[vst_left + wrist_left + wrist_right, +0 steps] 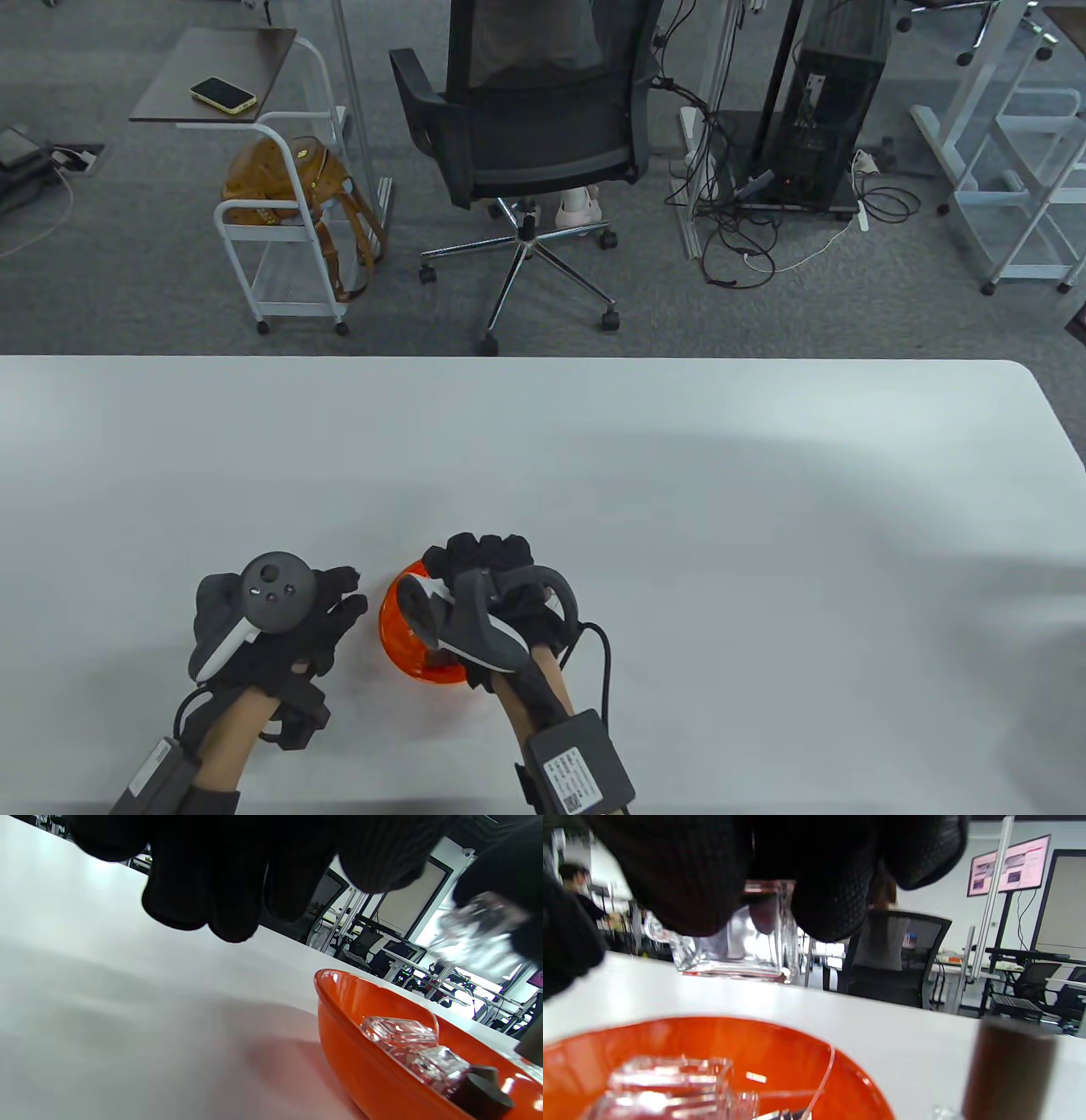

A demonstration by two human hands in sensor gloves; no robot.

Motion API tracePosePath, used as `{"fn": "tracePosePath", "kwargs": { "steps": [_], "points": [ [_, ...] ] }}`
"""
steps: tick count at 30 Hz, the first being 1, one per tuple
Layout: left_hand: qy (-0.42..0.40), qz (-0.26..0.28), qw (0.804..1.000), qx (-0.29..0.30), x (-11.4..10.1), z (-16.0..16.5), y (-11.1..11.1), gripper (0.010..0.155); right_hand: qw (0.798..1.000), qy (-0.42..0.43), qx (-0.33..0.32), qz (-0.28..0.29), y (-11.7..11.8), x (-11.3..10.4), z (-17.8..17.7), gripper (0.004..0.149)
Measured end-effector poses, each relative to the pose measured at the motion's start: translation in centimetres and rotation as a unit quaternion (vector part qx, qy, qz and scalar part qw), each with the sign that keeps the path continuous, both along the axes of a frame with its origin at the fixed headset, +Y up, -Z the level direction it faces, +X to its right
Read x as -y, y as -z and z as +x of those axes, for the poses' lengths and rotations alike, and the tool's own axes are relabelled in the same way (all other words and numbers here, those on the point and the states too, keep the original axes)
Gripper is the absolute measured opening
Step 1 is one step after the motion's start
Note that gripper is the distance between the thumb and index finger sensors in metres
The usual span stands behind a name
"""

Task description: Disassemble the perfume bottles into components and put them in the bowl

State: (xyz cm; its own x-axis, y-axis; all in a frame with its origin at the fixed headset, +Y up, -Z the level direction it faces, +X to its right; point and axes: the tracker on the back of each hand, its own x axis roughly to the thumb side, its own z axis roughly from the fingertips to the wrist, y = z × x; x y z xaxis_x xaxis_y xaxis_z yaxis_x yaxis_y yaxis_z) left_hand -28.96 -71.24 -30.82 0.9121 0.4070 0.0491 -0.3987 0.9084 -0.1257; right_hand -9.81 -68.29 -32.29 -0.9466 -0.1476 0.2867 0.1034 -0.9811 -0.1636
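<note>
White desk (594, 458) carried orange bowl (399, 632) near front edge; rest of surface showed only soft shadows.
</note>
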Motion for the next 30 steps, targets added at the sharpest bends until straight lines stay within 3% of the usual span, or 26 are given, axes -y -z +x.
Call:
{"fn": "tracePosePath", "kwargs": {
  "steps": [4, 11, 30],
  "points": [
    [-0.011, -0.012, 1.000, -0.002, 0.1, -0.7, 0.2, 0.062, 0.996, -0.047, 0.017, -0.067, 1.9, 2.0, -2.6, 0.053],
    [-0.018, -0.025, 0.999, 0.010, 0.2, -0.5, 0.3, 0.062, 0.988, -0.093, 0.040, -0.116, 2.6, 3.6, -3.2, 0.050],
    [-0.014, -0.030, 0.999, 0.022, 0.5, 0.0, 0.3, 0.062, 0.991, -0.071, 0.027, -0.108, 2.1, 3.4, -3.0, 0.056]
  ]
}}
